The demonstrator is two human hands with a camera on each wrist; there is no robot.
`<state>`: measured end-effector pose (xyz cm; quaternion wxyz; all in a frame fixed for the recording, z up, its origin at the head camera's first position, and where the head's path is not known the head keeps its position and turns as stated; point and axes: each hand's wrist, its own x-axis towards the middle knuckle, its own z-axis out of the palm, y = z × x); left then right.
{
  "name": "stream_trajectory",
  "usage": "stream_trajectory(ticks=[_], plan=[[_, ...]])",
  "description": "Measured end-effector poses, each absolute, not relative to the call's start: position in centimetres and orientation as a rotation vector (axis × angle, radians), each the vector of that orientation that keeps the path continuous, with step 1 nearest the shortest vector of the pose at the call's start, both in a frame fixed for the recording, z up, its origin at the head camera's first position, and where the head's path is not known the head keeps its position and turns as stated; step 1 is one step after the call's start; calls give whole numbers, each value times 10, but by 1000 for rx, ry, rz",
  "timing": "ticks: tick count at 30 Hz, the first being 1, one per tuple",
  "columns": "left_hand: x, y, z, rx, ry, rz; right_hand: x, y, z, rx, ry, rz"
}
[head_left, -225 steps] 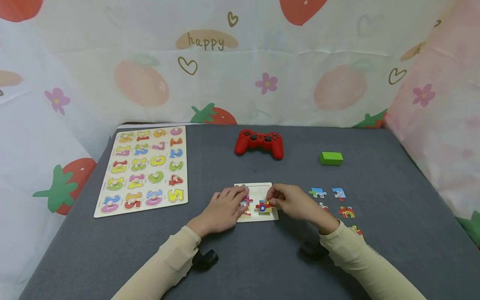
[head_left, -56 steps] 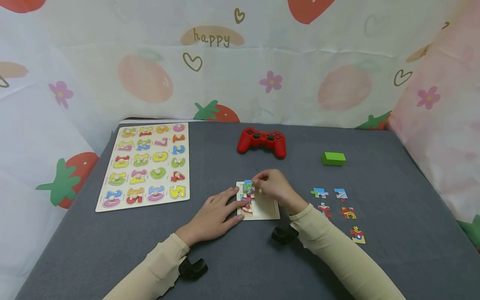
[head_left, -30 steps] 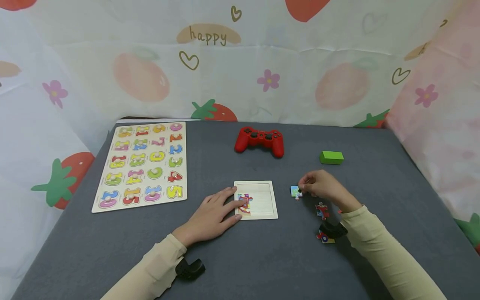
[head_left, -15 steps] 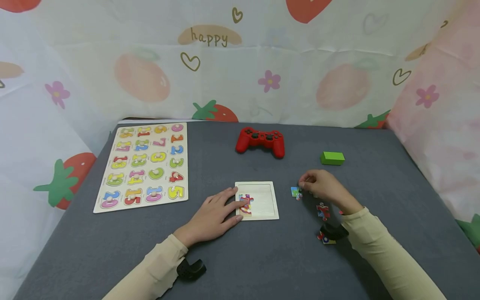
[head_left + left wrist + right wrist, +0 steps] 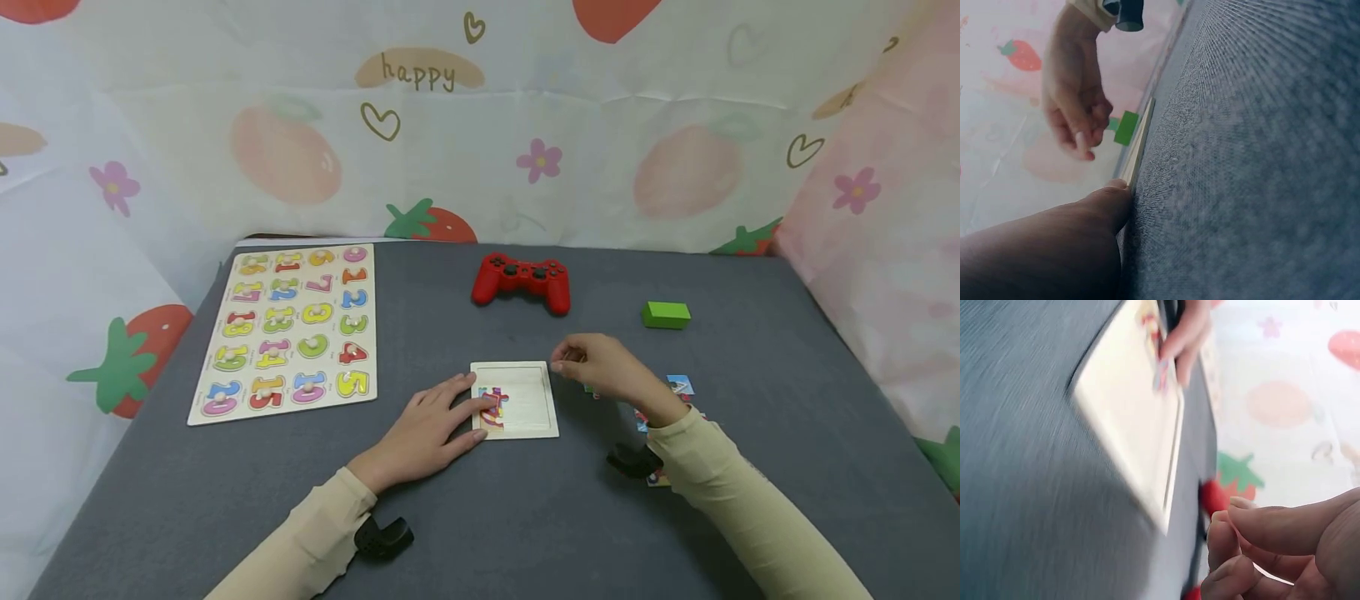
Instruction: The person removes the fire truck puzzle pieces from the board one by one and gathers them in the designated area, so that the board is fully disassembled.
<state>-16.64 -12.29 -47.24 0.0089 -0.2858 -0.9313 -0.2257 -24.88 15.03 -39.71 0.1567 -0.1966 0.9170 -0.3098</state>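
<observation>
A small pale wooden puzzle tray [image 5: 528, 408] lies in the middle of the table, mostly bare inside. Colourful jigsaw pieces [image 5: 495, 398] fill its lower left corner. My left hand [image 5: 423, 429] rests with extended fingers on the tray's left side, index fingertip over these pieces. My right hand [image 5: 603, 367] hovers just off the tray's upper right corner. Its fingers are loosely bent, with thumb and index tips close together and nothing visible between them in the right wrist view. A green-and-blue jigsaw piece [image 5: 591, 390] lies beneath it, mostly hidden.
More loose pieces lie to the right, partly under the forearm, including a blue-and-white piece [image 5: 680, 384]. A number puzzle board [image 5: 288, 333] occupies the left. Behind the tray are a red game controller [image 5: 521, 282] and a green block [image 5: 666, 315].
Right hand moved a red-and-yellow piece, then a green-and-blue piece, from the tray to the table at right. It has let go and come back left towards the tray. Left hand stays on the tray.
</observation>
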Motion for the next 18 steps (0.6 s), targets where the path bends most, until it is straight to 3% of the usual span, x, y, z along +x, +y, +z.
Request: stream_trajectory(ticks=[9, 18], plan=[[-170, -127, -471, -932, -2834, -867, -235, 98, -412, -815, 2565, -825], [-170, -127, -473, -974, -2745, -831, -232, 81, -421, -822, 2617, -785]])
